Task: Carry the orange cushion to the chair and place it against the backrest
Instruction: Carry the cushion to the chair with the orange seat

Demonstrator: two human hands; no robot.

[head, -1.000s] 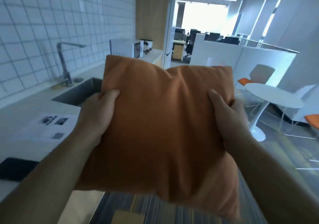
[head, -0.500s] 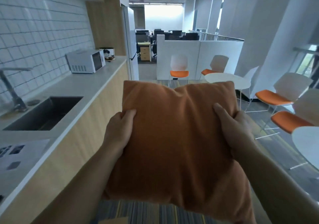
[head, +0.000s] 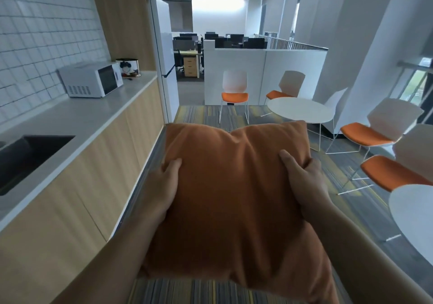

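Orange cushion point(head: 234, 191) held btwn both hands, fingers point(head: 172, 165) clenched on L & R edges.

Matt woven orange cushion point(head: 234, 193) between both hands; left of them, a smooth pale counter point(head: 77, 120) over wood-grain cabinet fronts point(head: 98, 163).

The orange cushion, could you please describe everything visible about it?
The orange cushion is square, soft and plump, covered in plain matte woven-looking fabric, creased along its upper edge. It is held in the air, facing the camera, above the striped carpet. The left hand and right hand grip its side edges, thumbs pressed into the front.
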